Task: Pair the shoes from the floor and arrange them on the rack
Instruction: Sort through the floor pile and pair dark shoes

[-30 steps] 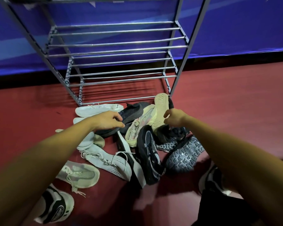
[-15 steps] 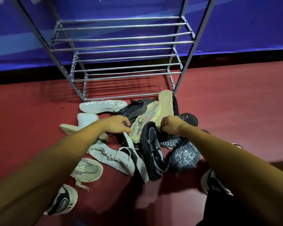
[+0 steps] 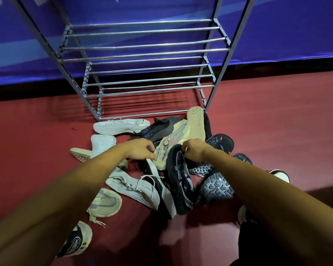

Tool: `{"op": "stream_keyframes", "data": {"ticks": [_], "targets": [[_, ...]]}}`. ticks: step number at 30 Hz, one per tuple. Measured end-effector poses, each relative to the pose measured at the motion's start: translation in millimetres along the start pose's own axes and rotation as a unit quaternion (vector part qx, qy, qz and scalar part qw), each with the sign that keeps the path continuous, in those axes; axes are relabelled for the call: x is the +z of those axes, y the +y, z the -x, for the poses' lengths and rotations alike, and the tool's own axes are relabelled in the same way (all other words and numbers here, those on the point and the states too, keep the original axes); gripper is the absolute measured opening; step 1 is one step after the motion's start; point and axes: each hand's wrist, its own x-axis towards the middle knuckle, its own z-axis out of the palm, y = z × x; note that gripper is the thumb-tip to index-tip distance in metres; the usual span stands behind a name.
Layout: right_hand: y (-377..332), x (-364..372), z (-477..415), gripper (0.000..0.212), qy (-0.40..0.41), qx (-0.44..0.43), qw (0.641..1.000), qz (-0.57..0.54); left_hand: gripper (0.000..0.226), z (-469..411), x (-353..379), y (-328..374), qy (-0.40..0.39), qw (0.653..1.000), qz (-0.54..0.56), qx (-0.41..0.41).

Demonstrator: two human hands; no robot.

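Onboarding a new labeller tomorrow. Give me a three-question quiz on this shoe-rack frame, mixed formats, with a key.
1. True or false: some shoes already sit on the rack.
2. The cream-soled shoe by the rack's right front leg lies: A) with its sole facing the camera B) with its laces facing the camera C) on a rack shelf.
3. Short answer: what lies between the left hand and the right hand?
Key: 1 false; 2 A; 3 the lettered cream shoe.
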Motion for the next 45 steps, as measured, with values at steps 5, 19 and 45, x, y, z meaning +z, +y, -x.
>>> {"op": "stream_keyframes", "data": {"ticks": [5, 19, 45], "targets": [[-2, 0, -2, 0.034, -0.006, 0.004, 1.000, 0.028, 0.035, -8, 0, 3, -0.002, 1.000, -0.017, -0.001], [24, -2, 2, 0.029, 0.034, 0.040, 0.994, 0.098, 0.041, -49, 11, 55, -0.041, 0.997, -0.052, 0.042], [105, 16, -12, 0.034, 0.023, 0.131, 0.991, 0.029, 0.061, -117, 73, 115, -0.086, 0.994, -0.055, 0.034]]}}
